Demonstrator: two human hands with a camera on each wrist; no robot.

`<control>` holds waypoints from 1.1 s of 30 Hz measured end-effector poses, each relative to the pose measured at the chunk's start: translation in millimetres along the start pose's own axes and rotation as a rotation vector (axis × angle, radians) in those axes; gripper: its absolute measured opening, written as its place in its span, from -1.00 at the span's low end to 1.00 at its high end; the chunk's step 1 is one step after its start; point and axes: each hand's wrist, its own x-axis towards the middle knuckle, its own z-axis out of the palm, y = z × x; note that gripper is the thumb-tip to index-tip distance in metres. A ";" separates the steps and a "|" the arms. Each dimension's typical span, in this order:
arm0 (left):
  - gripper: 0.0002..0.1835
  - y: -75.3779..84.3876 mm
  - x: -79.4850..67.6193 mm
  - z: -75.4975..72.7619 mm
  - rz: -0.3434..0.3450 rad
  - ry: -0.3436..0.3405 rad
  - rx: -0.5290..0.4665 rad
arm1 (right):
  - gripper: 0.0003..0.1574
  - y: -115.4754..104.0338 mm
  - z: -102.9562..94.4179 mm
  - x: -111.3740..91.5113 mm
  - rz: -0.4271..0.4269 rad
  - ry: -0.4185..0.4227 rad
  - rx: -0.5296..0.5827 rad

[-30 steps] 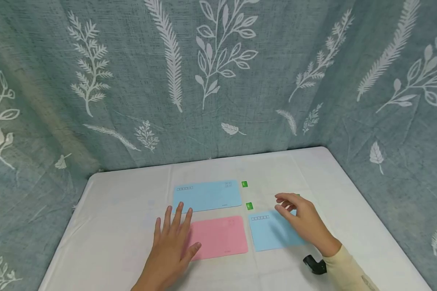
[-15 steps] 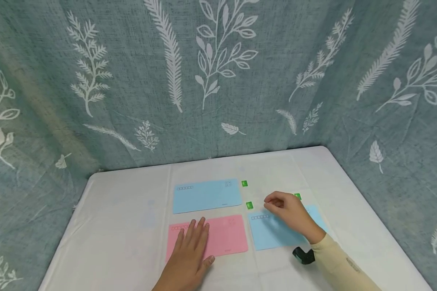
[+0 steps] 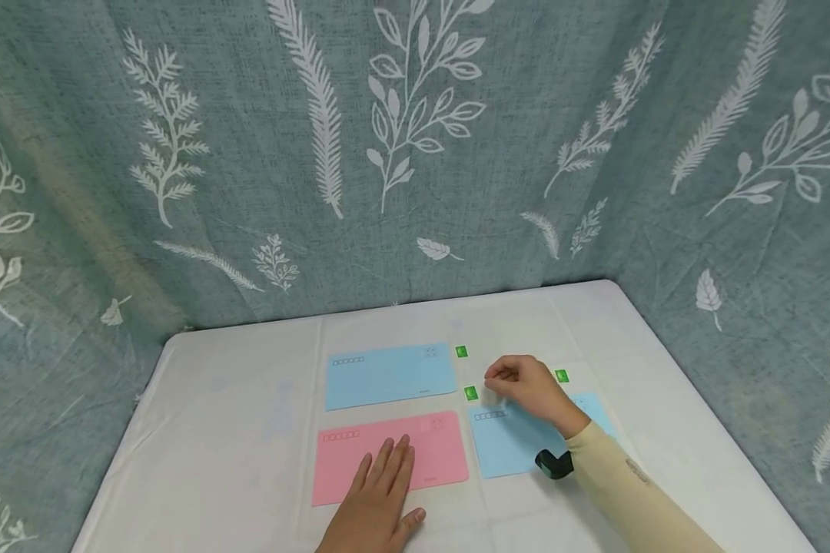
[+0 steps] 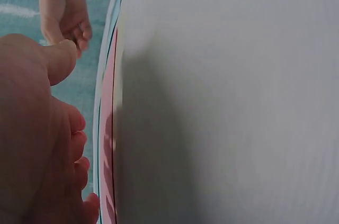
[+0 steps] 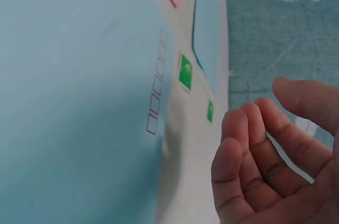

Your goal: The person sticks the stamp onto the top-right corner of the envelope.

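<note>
One stamp [image 3: 471,393] lies on the surface [image 3: 214,430], just left of your right hand [image 3: 526,384]: fingers loosely bent, empty. Your left hand [image 3: 379,501] is straight-fingered over the pink envelope [image 3: 430,452]. Hasty pinch could slide the stamp; left-hand drag could skew the envelope.

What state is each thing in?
Left hand: fingers straight, nothing visibly held
Right hand: fingers loosely curled, nothing visibly held
Pink envelope: flat, partly hidden by left hand
Far blue envelope: flat, uncovered, unstamped
Near blue envelope: flat, partly hidden by right hand
Green stamps: flat, off the envelopes
Curtain: hanging
</note>
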 end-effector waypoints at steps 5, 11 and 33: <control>-0.12 4.6 0.6 2.2 -0.007 -0.027 0.052 | -0.93 2.5 3.5 7.5 0.016 0.004 -0.009; -0.07 8.6 2.7 1.8 -0.031 -0.089 0.051 | -0.92 4.4 10.8 14.3 0.036 0.013 -0.046; -0.01 22.1 10.0 -9.1 -0.100 -0.236 0.030 | -0.87 11.3 32.2 29.3 0.043 -0.021 -0.135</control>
